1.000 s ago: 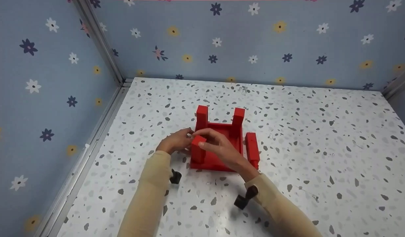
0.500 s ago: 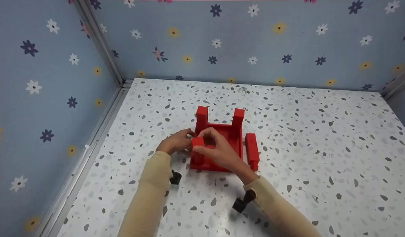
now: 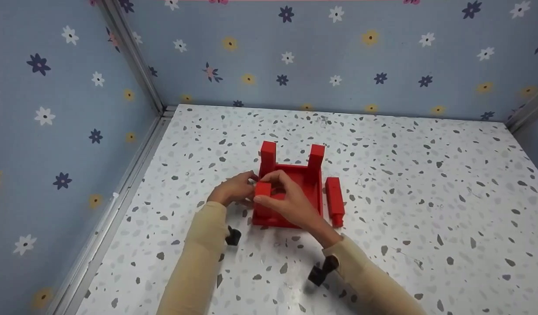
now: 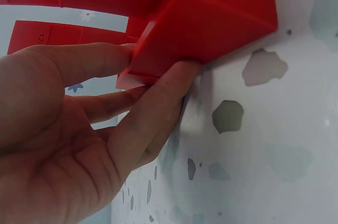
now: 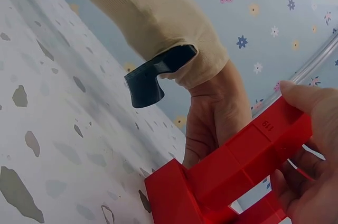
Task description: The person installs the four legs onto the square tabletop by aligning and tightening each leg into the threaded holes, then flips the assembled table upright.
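Observation:
A red plastic stool seat [image 3: 304,176] lies upside down on the table, its hollow side up. My right hand [image 3: 290,204] grips the upper end of the red stool leg [image 3: 263,190] at the near left corner, with thumb and fingers on opposite sides. In the right wrist view the leg [image 5: 248,150] stands against the seat and bears the number 119. At the seat's left side, my left hand [image 3: 234,188] holds the edge. The left wrist view has the hand's [image 4: 79,123] thumb-side finger along the seat wall [image 4: 206,18] and other fingers at its lower edge, by the tabletop.
Two more legs, far left [image 3: 268,154] and far right [image 3: 316,156], stand upright on the seat. A loose red leg [image 3: 335,197] with a narrower peg end lies just right of it. Flowered panels [image 3: 312,61] border the speckled table [image 3: 417,197].
The gripped leg has turned a little, its top now squarer to my view. My right thumb has shifted down and left along it. My left hand has stayed in place.

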A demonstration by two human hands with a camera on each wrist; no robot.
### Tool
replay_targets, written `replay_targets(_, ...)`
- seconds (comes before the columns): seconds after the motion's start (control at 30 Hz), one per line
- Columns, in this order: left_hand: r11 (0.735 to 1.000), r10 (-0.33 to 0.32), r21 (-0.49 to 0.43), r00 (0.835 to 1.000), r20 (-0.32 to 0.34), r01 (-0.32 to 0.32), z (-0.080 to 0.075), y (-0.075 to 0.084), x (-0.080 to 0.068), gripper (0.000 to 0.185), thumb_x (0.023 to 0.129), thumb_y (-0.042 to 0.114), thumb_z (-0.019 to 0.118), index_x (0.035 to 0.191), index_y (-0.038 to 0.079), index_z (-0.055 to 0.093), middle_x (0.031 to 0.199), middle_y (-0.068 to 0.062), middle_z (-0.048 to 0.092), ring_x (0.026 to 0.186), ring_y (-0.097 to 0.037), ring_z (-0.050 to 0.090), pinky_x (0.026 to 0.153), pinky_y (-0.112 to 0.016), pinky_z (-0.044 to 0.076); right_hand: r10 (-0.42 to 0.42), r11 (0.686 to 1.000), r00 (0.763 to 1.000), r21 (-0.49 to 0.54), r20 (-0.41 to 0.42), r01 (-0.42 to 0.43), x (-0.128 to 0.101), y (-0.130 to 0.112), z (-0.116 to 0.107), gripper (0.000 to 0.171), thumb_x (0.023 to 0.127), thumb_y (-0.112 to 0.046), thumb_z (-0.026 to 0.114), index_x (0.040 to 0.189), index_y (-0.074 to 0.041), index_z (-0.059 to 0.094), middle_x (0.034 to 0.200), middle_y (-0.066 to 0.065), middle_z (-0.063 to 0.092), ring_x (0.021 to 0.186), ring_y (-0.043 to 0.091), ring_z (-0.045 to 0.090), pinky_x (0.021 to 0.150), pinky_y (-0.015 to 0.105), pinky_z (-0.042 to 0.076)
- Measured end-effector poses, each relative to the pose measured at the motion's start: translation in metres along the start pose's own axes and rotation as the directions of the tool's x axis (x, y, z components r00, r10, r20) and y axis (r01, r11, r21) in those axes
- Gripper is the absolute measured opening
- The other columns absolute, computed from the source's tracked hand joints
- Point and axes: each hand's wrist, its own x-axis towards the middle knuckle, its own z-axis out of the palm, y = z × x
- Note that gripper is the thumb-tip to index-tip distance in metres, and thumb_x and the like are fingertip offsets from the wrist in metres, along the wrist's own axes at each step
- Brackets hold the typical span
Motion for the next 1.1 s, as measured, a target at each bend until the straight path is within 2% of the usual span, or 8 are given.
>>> replay_targets(0.1, 1.000, 0.003, -0.014, 1.000, 0.004, -0.003, 0.000, 0.000, 0.001, 0.047, 0.090, 0.015, 0.054, 0.135, 0.011, 0.045, 0.112, -0.011, 0.060, 0.093, -0.020, 0.062, 0.090, -0.037, 0.052, -0.010, 0.999, 1.000, 0.047, 0.021, 0.009, 0.003, 0.010, -0.002, 0.034, 0.092, -0.019, 0.063, 0.122, -0.006, 0.053, 0.121, 0.005, 0.056, 0.109, 0.022, 0.055, 0.096, 0.038, 0.047)
replay_targets(0.27, 1.000, 0.001, -0.026, 1.000, 0.019, 0.000, -0.001, -0.001, 0.002, 0.051, 0.091, 0.018, 0.055, 0.140, 0.011, 0.040, 0.115, -0.012, 0.061, 0.094, -0.020, 0.064, 0.093, -0.039, 0.050, -0.076, 0.980, 0.992, 0.191, 0.098, 0.056, 0.010, 0.032, -0.007, 0.032, 0.097, -0.019, 0.052, 0.127, -0.007, 0.056, 0.130, 0.009, 0.054, 0.119, 0.022, 0.050, 0.103, 0.038, 0.042)
replay_targets(0.43, 1.000, -0.006, 0.020, 1.000, 0.016, 0.006, -0.001, 0.000, 0.002, 0.050, 0.095, 0.019, 0.050, 0.143, 0.012, 0.037, 0.129, -0.012, 0.056, 0.107, -0.023, 0.059, 0.102, -0.044, 0.043, -0.108, 0.960, 0.980, 0.275, 0.169, 0.059, 0.012, 0.037, -0.010, 0.038, 0.097, -0.021, 0.052, 0.131, -0.004, 0.055, 0.135, 0.013, 0.052, 0.125, 0.024, 0.047, 0.106, 0.042, 0.039)
replay_targets(0.53, 0.998, -0.031, 0.053, 0.999, 0.006, 0.031, -0.002, 0.001, 0.002, 0.052, 0.096, 0.024, 0.049, 0.146, 0.014, 0.035, 0.133, -0.011, 0.054, 0.112, -0.024, 0.056, 0.107, -0.048, 0.037, -0.112, 0.957, 0.978, 0.284, 0.174, 0.059, 0.013, 0.037, -0.010, 0.037, 0.097, -0.021, 0.053, 0.130, -0.003, 0.056, 0.133, 0.013, 0.053, 0.125, 0.024, 0.047, 0.106, 0.043, 0.039)
replay_targets(0.67, 0.996, -0.060, 0.063, 0.998, -0.007, 0.061, -0.002, 0.001, 0.000, 0.055, 0.096, 0.032, 0.051, 0.146, 0.017, 0.034, 0.132, -0.010, 0.054, 0.113, -0.025, 0.055, 0.107, -0.050, 0.037, -0.108, 0.959, 0.981, 0.277, 0.161, 0.060, 0.013, 0.037, -0.010, 0.036, 0.095, -0.020, 0.055, 0.128, -0.004, 0.055, 0.130, 0.013, 0.054, 0.119, 0.025, 0.049, 0.102, 0.042, 0.042)
replay_targets(0.93, 1.000, -0.011, 0.020, 1.000, 0.005, 0.011, -0.001, 0.000, 0.000, 0.048, 0.094, 0.018, 0.050, 0.140, 0.014, 0.041, 0.120, -0.012, 0.058, 0.099, -0.022, 0.062, 0.099, -0.043, 0.045, -0.061, 0.966, 0.990, 0.258, 0.130, 0.025, 0.012, 0.036, -0.010, 0.034, 0.093, -0.018, 0.061, 0.123, -0.005, 0.053, 0.121, 0.010, 0.054, 0.108, 0.026, 0.054, 0.094, 0.035, 0.047)
replay_targets(1.1, 1.000, -0.028, 0.014, 1.000, 0.007, 0.028, -0.001, 0.001, 0.001, 0.049, 0.091, 0.017, 0.054, 0.139, 0.016, 0.042, 0.119, -0.010, 0.059, 0.097, -0.022, 0.062, 0.096, -0.042, 0.048, -0.043, 0.976, 0.993, 0.217, 0.109, 0.018, 0.012, 0.037, -0.009, 0.031, 0.092, -0.015, 0.063, 0.120, -0.006, 0.052, 0.119, 0.008, 0.055, 0.109, 0.024, 0.054, 0.096, 0.034, 0.047)
